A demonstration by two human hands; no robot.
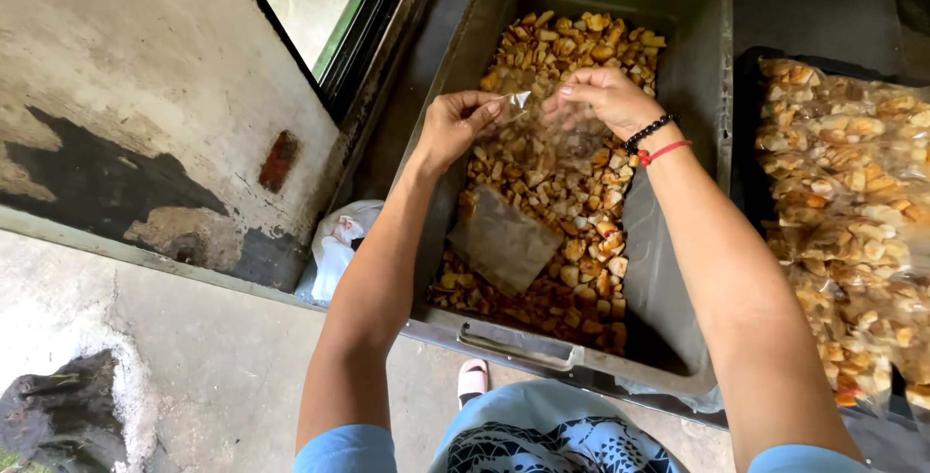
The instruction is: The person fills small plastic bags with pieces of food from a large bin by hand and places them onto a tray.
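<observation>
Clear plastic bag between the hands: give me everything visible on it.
The clear plastic bag is thin, see-through film, glossy and wrinkled, and looks empty. The left hand and right hand pinch its top edge from either side, fingers spreading the mouth. It hangs slack above the grey plastic tub of tan-orange chunks, which show through it. Whether its bottom touches the chunks cannot be told.

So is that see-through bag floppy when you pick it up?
Probably very floppy: the clear bag crumples and sags between the left hand and right hand. It looks thin and empty, so likely very light, maybe slippery.
</observation>
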